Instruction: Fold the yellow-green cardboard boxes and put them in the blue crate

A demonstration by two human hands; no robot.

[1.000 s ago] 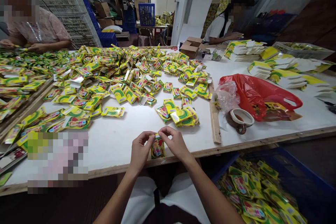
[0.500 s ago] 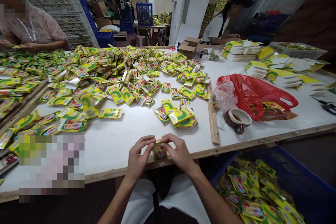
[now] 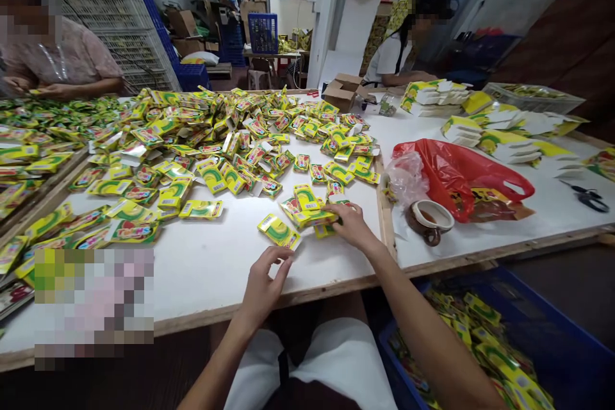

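My left hand (image 3: 266,280) is just above the table near its front edge, thumb and fingers apart with nothing between them. Just beyond its fingertips is a small yellow and green printed box (image 3: 278,232). My right hand (image 3: 353,227) reaches forward to a small cluster of boxes, its fingers closed on the right end of a yellow box (image 3: 314,218). Another yellow box (image 3: 306,197) rests against that one. A large heap of similar boxes (image 3: 230,115) spreads across the back and left of the white table (image 3: 206,262).
A wooden strip (image 3: 387,218) divides the table. Right of it are a red plastic bag (image 3: 461,166), a brown mug (image 3: 432,218) and black scissors (image 3: 589,197). A blue crate (image 3: 542,320) with boxes stands below. Two people sit across the table.
My hands held one box together at the table edge; now they are apart. The right has reached forward to the cluster. A blurred box on the left now lies still.
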